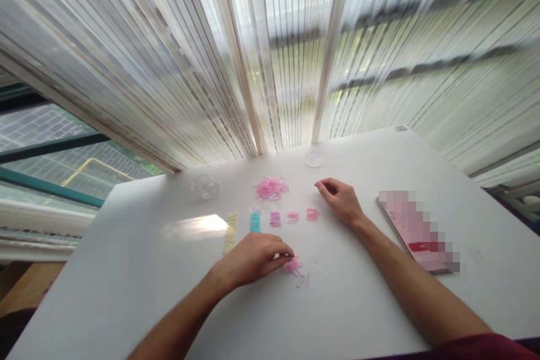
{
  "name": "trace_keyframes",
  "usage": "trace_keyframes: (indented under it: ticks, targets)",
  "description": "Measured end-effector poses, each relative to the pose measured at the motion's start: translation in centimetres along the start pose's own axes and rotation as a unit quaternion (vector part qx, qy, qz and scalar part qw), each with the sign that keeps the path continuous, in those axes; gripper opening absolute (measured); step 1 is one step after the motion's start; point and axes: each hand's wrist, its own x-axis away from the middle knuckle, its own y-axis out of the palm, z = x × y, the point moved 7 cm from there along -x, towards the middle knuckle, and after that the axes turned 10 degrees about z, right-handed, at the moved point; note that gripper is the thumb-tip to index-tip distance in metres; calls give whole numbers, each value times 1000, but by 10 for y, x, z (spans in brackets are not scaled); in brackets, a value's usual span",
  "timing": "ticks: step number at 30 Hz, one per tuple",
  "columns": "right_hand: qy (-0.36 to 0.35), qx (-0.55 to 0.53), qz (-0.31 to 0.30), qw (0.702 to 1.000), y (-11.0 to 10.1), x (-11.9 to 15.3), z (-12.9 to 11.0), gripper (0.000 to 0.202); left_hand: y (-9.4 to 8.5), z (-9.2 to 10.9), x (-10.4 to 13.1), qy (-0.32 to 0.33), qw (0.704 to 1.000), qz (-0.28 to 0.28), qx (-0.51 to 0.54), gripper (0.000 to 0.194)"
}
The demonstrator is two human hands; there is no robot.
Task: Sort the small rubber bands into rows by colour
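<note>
My left hand bends over a small loose heap of pink paper clips, its thumb and fingertips pinched together on the clips at the heap's edge. Off to the right, my right hand is raised with its fingers curled closed; whatever is in them is too small to make out. Between the hands runs a row of sorted clips: a pale yellow strip, a turquoise strip, a purple group, a pink group and a coral-pink group. Behind them lies a larger pink pile.
Everything lies on a white table. A clear round container stands at the back left, and a clear round lid or dish at the back. A pink booklet-like item, partly blurred, lies right. String curtains hang beyond the far edge.
</note>
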Motion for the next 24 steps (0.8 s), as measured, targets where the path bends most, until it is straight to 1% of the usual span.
trace_keyframes:
  ticks: [2,3,6,7,8,10,13,18,24]
  targets:
    - [-1,0,-1,1000,0,0,0,41,-11,-10,-1,-18,1000,22,-13,17]
    - [-1,-1,-1,1000,0,0,0,41,-20,-18,-2,-38,998,34,-26,18]
    - [-3,-2,-1,1000,0,-1,1,40,-52,-56,-1,-129,984,85,-85,21]
    - [-3,-3,-1,1000,0,-1,1,40,-62,-68,-1,-148,979,97,-102,22]
    - [-3,-4,-1,1000,0,-1,1,39,-70,-78,-1,-160,975,102,-116,23]
    - [-2,-5,-1,1000,1,-1,1,38,-79,-95,-1,-173,971,96,-133,24]
    - [-1,-6,-1,1000,1,-1,1,37,-78,-106,-4,-175,972,69,-142,22]
    - [0,-4,-2,1000,0,0,1,39,-69,-106,-9,-163,973,49,-154,22]
    - [2,1,-3,1000,0,-1,2,41,-67,-106,-14,-150,973,47,-168,20]
